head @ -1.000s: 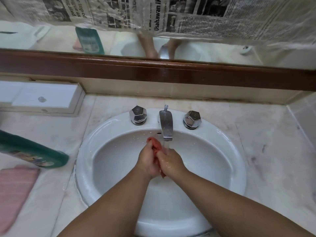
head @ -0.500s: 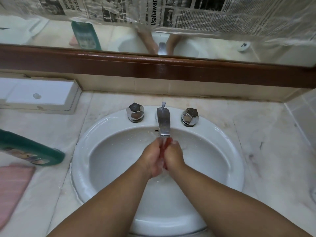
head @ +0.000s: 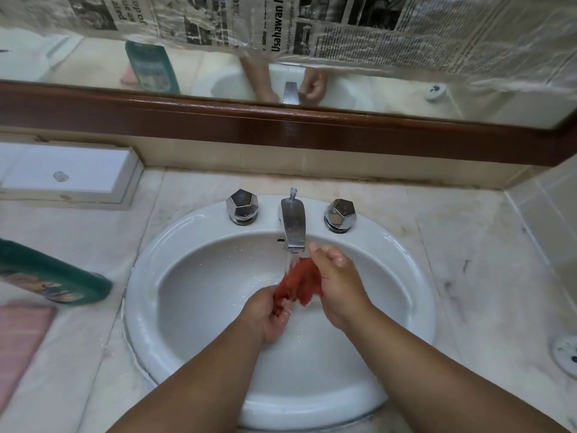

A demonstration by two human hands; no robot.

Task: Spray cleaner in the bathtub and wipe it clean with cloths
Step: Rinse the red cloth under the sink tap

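From the head camera, looking down into a white sink (head: 140, 292) set in a pale marble worktop (head: 484, 276). Both forearms reach in from the lower edge and meet over the bowl. Between the hands is a red cloth (head: 298, 281), bunched and wet, held right under the chrome spout (head: 293, 225), where a thin stream of water (head: 292, 260) runs onto its upper end.

The left hand (head: 268, 314) sits lower and nearer the camera, fingers curled round the bottom end of the cloth. The right hand (head: 337, 282) is higher, just beside the spout tip, with its fingers closed over the upper part of the cloth (how its thumb lies behind the fabric cannot be made out). Water droplets dot the inner wall of the bowl.

Two faceted chrome knobs flank the spout, the left knob (head: 242, 206) and the right knob (head: 340, 214), both on the sink's back ledge.

On the worktop to the left lies a dark green bottle (head: 53, 279) on its side, its end close to the sink's rim. Just in front of it is a folded pink cloth (head: 18, 339), cut off by the frame edge. Further back on the left stands a flat white box (head: 68, 173) against the wall. At the far right edge a small round white object (head: 566, 354) shows partly.

Above the wall strip runs a dark wooden frame (head: 281, 126) holding a mirror (head: 93, 64), which reflects the bottle, the spout and the arms. Newspaper (head: 343, 23) under clear plastic covers the mirror's upper part.
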